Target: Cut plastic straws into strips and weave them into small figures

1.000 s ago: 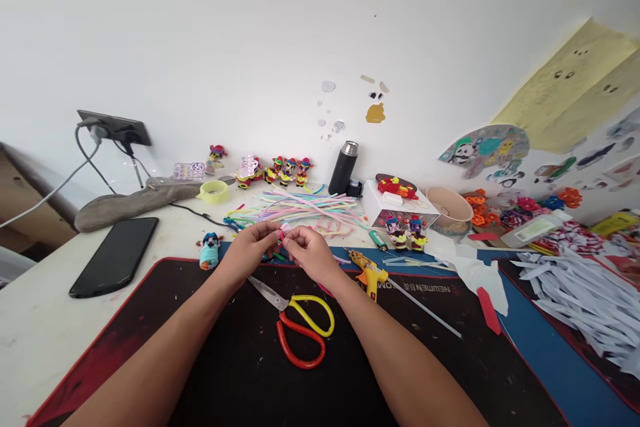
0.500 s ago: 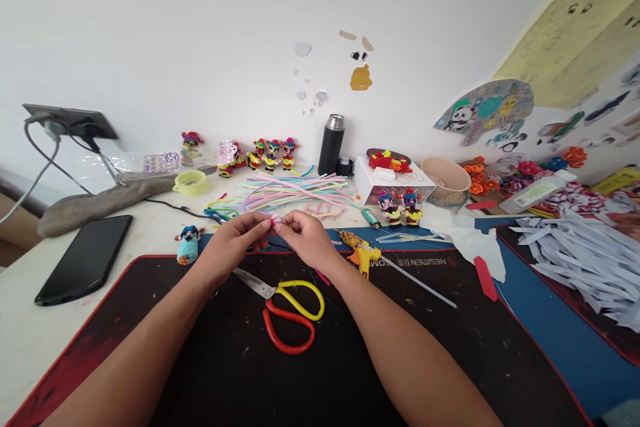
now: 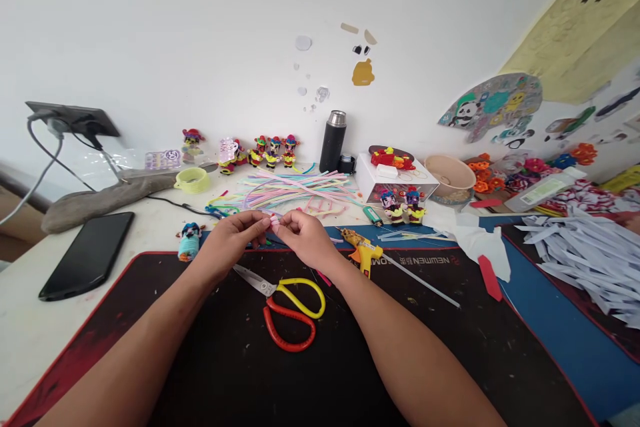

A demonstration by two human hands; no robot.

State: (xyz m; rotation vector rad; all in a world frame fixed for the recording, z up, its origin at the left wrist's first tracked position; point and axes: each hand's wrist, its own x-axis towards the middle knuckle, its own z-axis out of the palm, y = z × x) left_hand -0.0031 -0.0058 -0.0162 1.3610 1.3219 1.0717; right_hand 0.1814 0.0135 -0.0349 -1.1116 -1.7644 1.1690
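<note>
Both hands meet above the far edge of the black mat [image 3: 225, 360]. My left hand [image 3: 235, 240] and my right hand [image 3: 303, 233] pinch a small pink-and-white piece [image 3: 275, 220] between their fingertips; its exact shape is too small to make out. Just below the hands, scissors [image 3: 270, 292] with one yellow and one red handle lie on the mat. A yellow glue gun [image 3: 367, 253] rests right of my right hand. To the left of my left hand stands a small light-blue figure [image 3: 190, 242].
Pastel pipe cleaners [image 3: 300, 188] lie behind the hands, with a black flask [image 3: 333, 143] and several small figures by the wall. A phone [image 3: 87, 257] is at the left, a white box [image 3: 395, 183] behind the glue gun, and white paper strips [image 3: 585, 267] at the right.
The view has shifted slightly. Both hands stay together around the small piece, and a little more of it shows between the fingertips.
</note>
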